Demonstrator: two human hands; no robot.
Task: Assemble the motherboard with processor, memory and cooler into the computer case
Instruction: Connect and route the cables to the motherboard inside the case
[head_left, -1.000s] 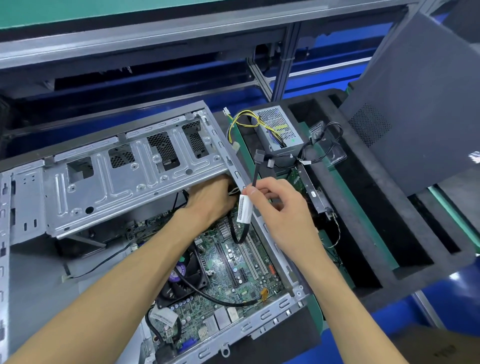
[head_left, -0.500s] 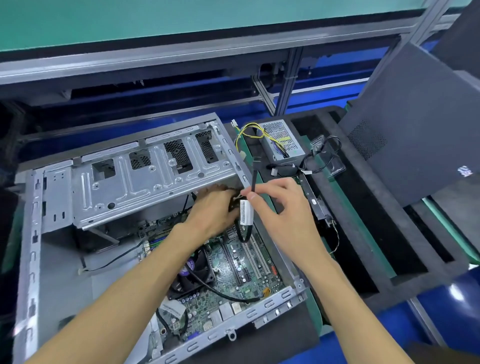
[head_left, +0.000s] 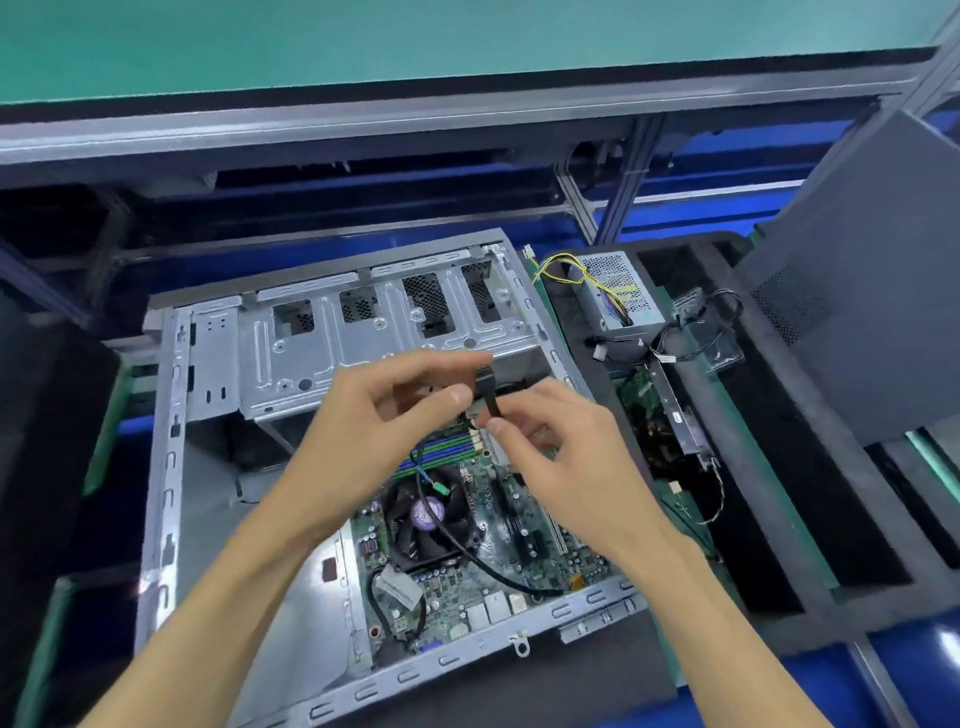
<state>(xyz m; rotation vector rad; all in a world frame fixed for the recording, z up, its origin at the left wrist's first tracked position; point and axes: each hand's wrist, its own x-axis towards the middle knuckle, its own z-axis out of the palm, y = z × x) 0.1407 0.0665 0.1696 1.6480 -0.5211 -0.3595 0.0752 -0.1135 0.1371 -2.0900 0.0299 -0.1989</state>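
**Hands blocking half the board**

Both the left hand (head_left: 384, 415) and right hand (head_left: 561, 457) pinch a black cable (head_left: 487, 395) above the motherboard (head_left: 467, 587), seated in the computer case (head_left: 166, 467). Drive cage (head_left: 363, 343) behind, power supply (head_left: 618, 291) right, cooler fan (head_left: 426, 519) below.

No words or numbers can be read; the white tag (head_left: 398, 586) beside the fan (head_left: 427, 518) is blurred.

Black foam tray (head_left: 779, 525) carrying open computer case (head_left: 171, 467), small power supply (head_left: 618, 291), loose black cables (head_left: 691, 338)
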